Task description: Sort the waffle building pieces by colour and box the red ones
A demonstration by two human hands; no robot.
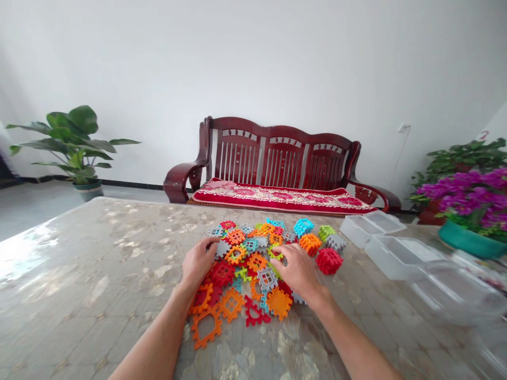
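A loose pile of plastic interlocking tiles with notched edges covers the middle of the table, in red, orange, grey, blue and lime green. My left hand (200,259) rests at the pile's left edge, fingers stretched toward a grey tile (222,248); I see no firm grip there. At the right side of the pile, my right hand (296,266) has its thumb and fingers around a lime green tile (274,251). Beside that hand stand sorted stacks: red (329,260), orange (310,244), blue (303,227), grey (336,243) and lime green (327,232).
Clear plastic boxes (390,256) stand along the table's right side. Behind them is a teal pot (469,238) with purple flowers. A wooden bench (277,158) with a red patterned cover stands beyond the table (130,279). A leafy potted plant (79,142) is at left.
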